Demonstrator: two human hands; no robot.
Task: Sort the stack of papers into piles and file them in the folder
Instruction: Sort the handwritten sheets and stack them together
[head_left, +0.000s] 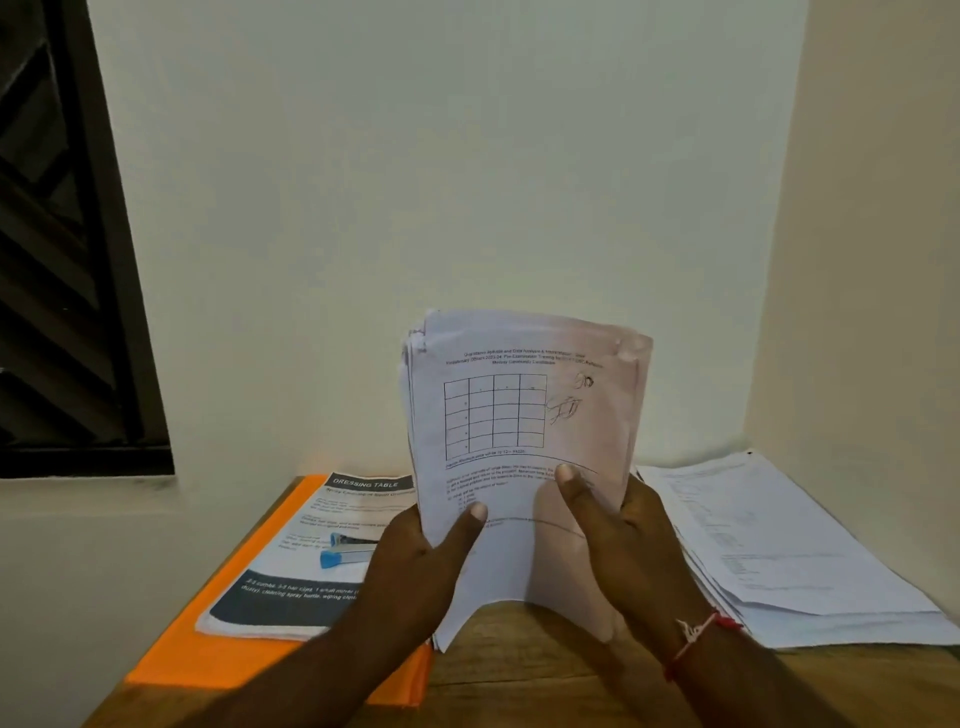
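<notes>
- Head view: I saw the left hand (415, 566) and right hand (623, 540) both gripping the stack of papers (524, 441), thumbs pressed on the front sheet, other fingers hidden behind.
- Stack stood upright above the wooden table (545, 675), approx. middle; its lower edge bowed.
- Front sheet had a printed grid w/ pen marks beside.
- Left side: orange folder (208, 654) lay flat, a "DRESSING TABLE" sheet pile (311, 525) on it, a blue stapler (348, 551) on top.
- Right side: second paper pile (779, 545) lay flat near the wall corner.
- A red thread (696, 634) was on the right wrist.
</notes>
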